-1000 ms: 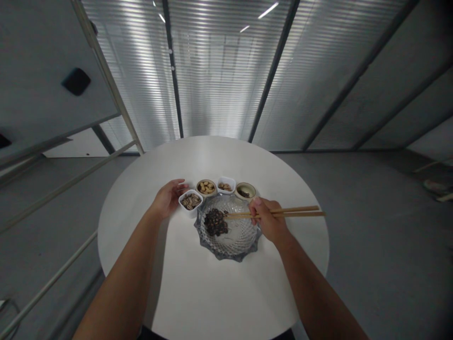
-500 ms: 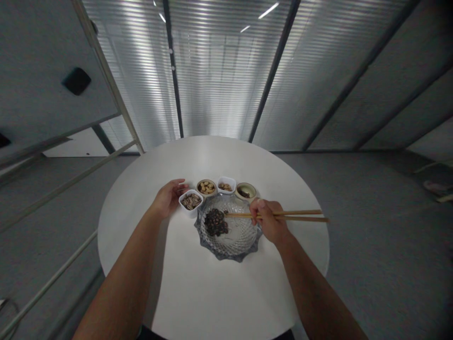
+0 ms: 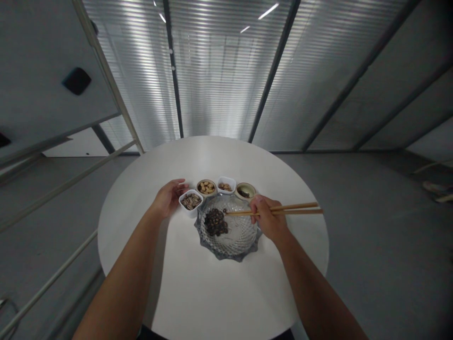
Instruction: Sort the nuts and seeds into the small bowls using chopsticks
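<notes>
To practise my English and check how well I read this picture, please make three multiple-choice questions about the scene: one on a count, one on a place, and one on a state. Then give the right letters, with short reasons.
1. How many small bowls stand beside the glass dish?
A. Two
B. Three
C. Four

2. Where are the tips of the chopsticks in the right hand?
A. Above the dish, beside the dark seeds
B. Inside a round bowl
C. Resting on the table

3. What is the state of the left hand?
A. Shut in a fist
B. Open and holding nothing
C. Pinching one seed

Answers:
1. C: four bowls stand in a row along the far edge of the dish.
2. A: the tips reach over the glass, at the heap's upper right.
3. B: its fingers are spread and its palm is empty, beside the white square bowl.
</notes>
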Demonstrator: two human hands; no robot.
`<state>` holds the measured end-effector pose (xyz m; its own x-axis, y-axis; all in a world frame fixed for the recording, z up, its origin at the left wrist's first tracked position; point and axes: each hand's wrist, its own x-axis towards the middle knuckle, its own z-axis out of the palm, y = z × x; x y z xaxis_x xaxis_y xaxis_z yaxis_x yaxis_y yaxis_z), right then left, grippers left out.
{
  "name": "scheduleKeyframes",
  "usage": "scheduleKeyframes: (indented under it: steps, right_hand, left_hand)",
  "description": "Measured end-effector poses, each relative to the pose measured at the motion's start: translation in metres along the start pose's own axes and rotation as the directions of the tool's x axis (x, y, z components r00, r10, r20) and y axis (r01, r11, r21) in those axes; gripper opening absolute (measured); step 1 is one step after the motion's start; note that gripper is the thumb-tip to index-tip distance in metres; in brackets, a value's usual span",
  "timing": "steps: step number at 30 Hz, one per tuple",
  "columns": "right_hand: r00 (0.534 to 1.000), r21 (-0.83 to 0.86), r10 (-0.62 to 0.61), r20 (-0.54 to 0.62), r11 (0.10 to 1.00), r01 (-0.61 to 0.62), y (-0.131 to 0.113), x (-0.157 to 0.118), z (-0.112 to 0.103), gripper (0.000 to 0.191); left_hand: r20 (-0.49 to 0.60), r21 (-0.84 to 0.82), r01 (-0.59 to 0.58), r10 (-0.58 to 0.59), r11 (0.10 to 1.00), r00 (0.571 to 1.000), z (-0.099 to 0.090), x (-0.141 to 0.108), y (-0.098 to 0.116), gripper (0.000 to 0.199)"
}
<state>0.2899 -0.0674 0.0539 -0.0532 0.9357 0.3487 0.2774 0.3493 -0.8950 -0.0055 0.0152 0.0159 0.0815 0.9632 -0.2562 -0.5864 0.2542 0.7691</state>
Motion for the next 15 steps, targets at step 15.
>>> scheduleKeyframes:
  steps: [15]
  right_hand:
    - [0.958,0.249,0.099,-0.270,0.968,-0.030,-0.0061,0.0093,0.0045,0.048]
  left_hand:
    - [0.006,-0.012,0.020,-0.020,1.000,1.000,0.0005,-0.0002,0.0008,0.019]
